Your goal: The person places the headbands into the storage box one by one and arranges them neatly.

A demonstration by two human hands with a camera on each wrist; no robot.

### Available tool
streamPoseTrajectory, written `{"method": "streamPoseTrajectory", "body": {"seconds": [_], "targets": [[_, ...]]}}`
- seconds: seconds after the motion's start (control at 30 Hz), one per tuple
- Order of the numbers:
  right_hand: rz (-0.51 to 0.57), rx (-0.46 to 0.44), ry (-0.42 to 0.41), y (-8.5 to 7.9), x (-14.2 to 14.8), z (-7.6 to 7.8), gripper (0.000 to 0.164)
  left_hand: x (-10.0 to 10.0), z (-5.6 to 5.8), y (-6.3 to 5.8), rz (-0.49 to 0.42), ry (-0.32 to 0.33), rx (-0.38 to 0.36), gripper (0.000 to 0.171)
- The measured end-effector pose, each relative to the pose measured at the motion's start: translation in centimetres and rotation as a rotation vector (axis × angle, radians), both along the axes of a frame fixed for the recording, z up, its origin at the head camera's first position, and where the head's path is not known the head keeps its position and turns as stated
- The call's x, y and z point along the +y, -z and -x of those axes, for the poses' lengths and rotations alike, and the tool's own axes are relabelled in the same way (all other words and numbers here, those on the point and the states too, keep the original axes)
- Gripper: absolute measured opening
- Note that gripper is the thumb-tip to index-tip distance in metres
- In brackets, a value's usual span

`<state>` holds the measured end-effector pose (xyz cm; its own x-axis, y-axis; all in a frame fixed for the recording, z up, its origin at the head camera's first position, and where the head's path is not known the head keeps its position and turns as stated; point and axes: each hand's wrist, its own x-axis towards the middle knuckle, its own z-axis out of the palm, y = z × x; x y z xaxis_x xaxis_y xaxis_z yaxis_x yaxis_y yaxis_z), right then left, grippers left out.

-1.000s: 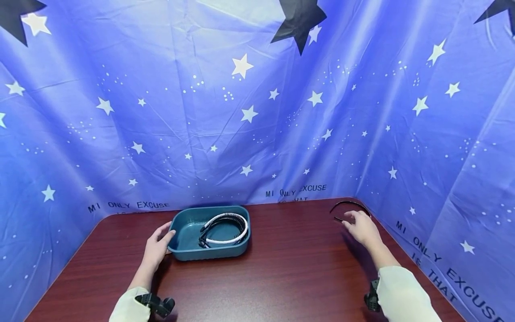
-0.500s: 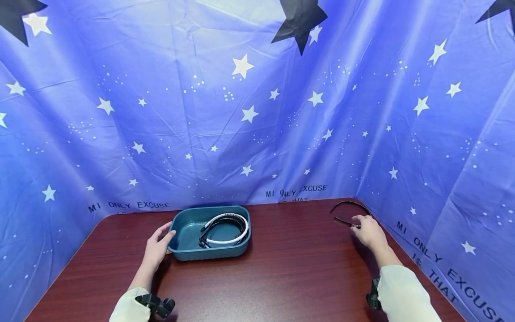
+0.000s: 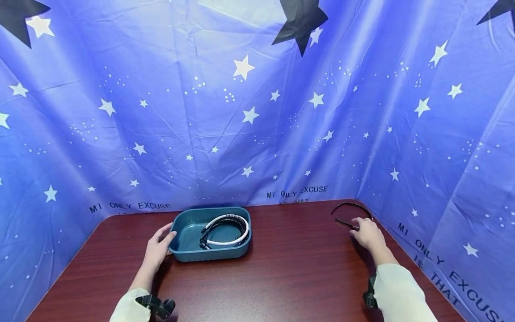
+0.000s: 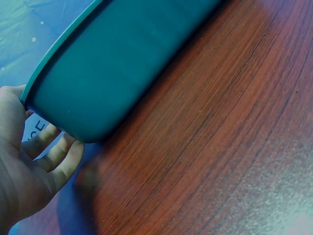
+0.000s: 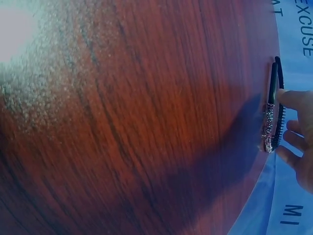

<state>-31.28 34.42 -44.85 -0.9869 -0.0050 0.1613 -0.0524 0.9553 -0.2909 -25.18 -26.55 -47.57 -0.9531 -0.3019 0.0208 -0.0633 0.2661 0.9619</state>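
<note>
My left hand grips the left end of a teal plastic basin, thumb at the rim and fingers against the outer wall. Inside the basin's right half lie a white headband and dark toothed headbands, partly overlapping. At the far right corner of the table, my right hand pinches a thin black headband. The right wrist view shows that headband edge-on, with small comb teeth and a glittery, beaded stretch. My thumb and fingertips are at it; part of the band is hidden by the hand.
The reddish-brown wooden table has rounded far corners. A blue star-printed cloth hangs close behind its back edge and along the right side. Black camera mounts sit on both wrists.
My right hand has shifted slightly right and nearer me along the black headband, its thumb and fingers closing on the band. The left hand and the basin stay in place.
</note>
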Motion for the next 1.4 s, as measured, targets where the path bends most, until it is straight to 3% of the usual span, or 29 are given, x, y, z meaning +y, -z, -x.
{"method": "streamPoseTrajectory", "body": {"seconds": [0.6,1.0,1.4], "targets": [[-0.008,-0.076,0.020,0.16,0.38,0.07,0.046,-0.15,0.09,-0.05,0.018,-0.010,0.001,0.048],[-0.028,-0.181,0.016,0.50,0.28,-0.03,0.050,-0.23,0.15,-0.04,0.018,-0.010,-0.008,0.048],[-0.120,-0.089,-0.030,0.89,0.16,-0.30,0.026,-0.03,0.10,-0.03,0.019,-0.010,-0.017,0.047]]}}
